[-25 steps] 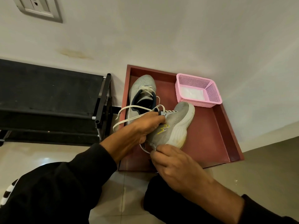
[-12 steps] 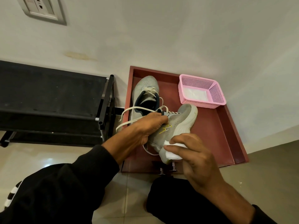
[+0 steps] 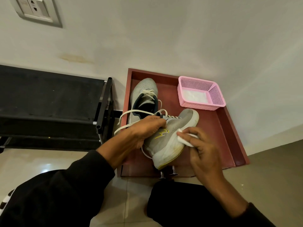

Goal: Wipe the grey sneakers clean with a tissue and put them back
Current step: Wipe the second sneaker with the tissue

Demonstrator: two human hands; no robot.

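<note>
Pale wall and glossy floor tiles frame a red tray (image 3: 229,128) pushed into the corner, with a black shoe rack (image 3: 49,104) off beyond my left fingers. My left hand (image 3: 144,130) has its fingers curled round the collar of one grey sneaker (image 3: 165,141), holding it tilted on its side above the tray, sole turned toward my right hand (image 3: 203,151). My right fingers (image 3: 190,131) pinch a folded white tissue (image 3: 182,138) and press it against the sneaker's side, just where the grey upper meets the white sole. The other sneaker (image 3: 144,95) sits flat on the tray past my left fingers, toe to the wall, laces trailing loose. A pink basket (image 3: 214,94) with something white inside stands beyond my right fingers. To wipe well, I judge I should keep the left grip firm so the shoe does not twist, draw the tissue along the sole edge in long strokes toward the toe, refold it when it soils, and mind the yellowed rim near the heel, which looks dirtiest.
</note>
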